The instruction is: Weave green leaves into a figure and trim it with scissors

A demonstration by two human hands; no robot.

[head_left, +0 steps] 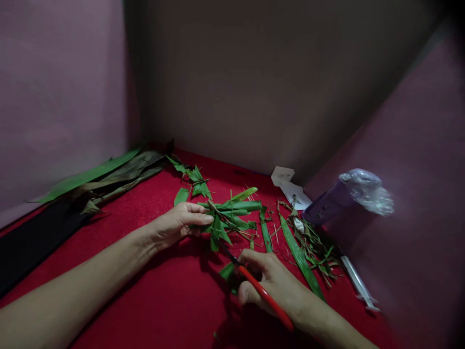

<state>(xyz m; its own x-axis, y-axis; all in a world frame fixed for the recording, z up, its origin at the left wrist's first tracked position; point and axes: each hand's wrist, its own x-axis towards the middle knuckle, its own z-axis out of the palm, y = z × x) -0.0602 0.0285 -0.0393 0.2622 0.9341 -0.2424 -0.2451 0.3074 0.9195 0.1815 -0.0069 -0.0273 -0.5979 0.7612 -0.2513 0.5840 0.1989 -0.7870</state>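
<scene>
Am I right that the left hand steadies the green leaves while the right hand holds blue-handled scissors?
Not quite: the head view shows the scissors in the right hand have red handles, not blue; the left hand does steady the green leaves.

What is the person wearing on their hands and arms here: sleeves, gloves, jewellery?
Nothing shows. The left hand and right hand are ungloved, no ring visible; the left forearm and right forearm are bare to the frame edge: no sleeve, watch or bracelet. Dim light could hide small details.
</scene>
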